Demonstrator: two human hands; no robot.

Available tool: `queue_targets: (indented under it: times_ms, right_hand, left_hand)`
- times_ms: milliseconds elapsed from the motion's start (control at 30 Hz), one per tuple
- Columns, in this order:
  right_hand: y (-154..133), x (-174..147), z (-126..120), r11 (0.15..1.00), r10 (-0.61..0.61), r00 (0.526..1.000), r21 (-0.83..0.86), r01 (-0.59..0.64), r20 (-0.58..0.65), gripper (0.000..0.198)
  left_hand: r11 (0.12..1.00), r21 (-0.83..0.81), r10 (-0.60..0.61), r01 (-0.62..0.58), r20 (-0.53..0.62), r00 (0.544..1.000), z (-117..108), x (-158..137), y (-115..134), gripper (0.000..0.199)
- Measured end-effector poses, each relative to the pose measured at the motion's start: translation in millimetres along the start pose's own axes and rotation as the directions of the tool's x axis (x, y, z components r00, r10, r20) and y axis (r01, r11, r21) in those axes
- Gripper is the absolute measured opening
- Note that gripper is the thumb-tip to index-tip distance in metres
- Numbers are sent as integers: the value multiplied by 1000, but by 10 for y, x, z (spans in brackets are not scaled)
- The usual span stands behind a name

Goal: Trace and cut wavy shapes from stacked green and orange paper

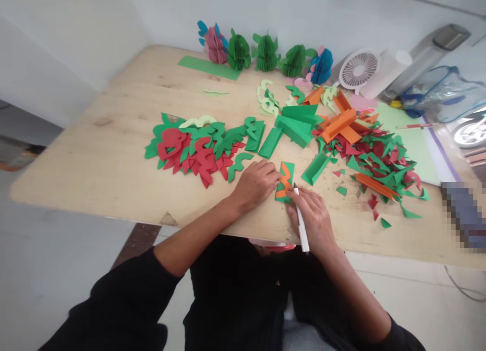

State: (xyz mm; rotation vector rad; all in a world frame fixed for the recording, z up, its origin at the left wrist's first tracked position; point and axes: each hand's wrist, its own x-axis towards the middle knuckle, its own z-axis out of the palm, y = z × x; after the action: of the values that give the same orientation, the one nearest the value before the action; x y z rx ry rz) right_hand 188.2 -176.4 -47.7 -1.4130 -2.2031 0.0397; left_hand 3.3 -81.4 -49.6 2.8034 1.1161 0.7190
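Observation:
A wavy orange paper cutout [284, 173] lies on a small folded piece of green paper [289, 169] near the table's front edge. My left hand [260, 179] rests on its left side, fingers bent and their tips pressing on the papers. In my right hand [313, 217] is a white marker pen [301, 224], slanting between thumb and fingers with its dark end at the paper's right edge. Left of my hands lies a pile of red cutouts [205, 161] and green cutouts [230, 138]. Folded green strips [296, 126] lie just beyond.
Paper scraps [379, 156] heap at the right, with folded orange strips [339, 124] behind. Several honeycomb paper figures [266, 55] line the wall beside a white fan [359, 69] and a bottle [429, 60]. A green sheet [210, 68] lies at the back left.

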Motion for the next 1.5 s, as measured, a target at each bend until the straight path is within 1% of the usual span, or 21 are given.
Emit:
queue_targets:
  times_ms: [367, 500, 567, 633, 733, 867, 1000, 1267, 1500]
  right_hand:
    - [-22, 11, -6, 999, 10, 1000, -34, -9, 21, 25]
    - [-24, 10, -3, 999, 2, 1000, -44, -1, 15, 25]
    - [-23, 8, -1, 999, -2, 1000, -47, 3, 10, 26]
    - [-22, 7, 0, 999, -5, 1000, -53, 5, 9, 26]
    - [-26, 9, -4, 998, -8, 1000, -58, 9, 10, 25]
    - [-39, 21, -15, 998, -4, 1000, -62, 4, 11, 24]
    - [-43, 28, -15, 998, -8, 1000, -66, 8, 8, 23]
    - [-55, 29, -23, 998, 6, 1000, -60, -5, 12, 25]
    - [-46, 27, -19, 999, 1, 1000, -53, 0, 14, 25]
  left_hand:
    - [1000, -14, -5, 5, -17, 1000, 17, -8, -13, 18]
    - [997, -70, -15, 12, -39, 999, -56, -119, 23, 22]
    - [995, -99, 16, -19, -32, 999, -108, -213, 43, 21]
    - [991, -113, 77, -77, -4, 997, -158, -305, 49, 23]
    - [982, -129, 144, -134, 67, 987, -216, -395, 21, 27]
    - [970, -159, 208, -186, 137, 969, -261, -414, -56, 34]
    - [961, -152, 256, -231, 176, 950, -274, -412, -116, 33]
    - [957, -166, 262, -236, 158, 952, -269, -439, -152, 32]
    - [962, -168, 246, -217, 175, 953, -292, -418, -143, 32]
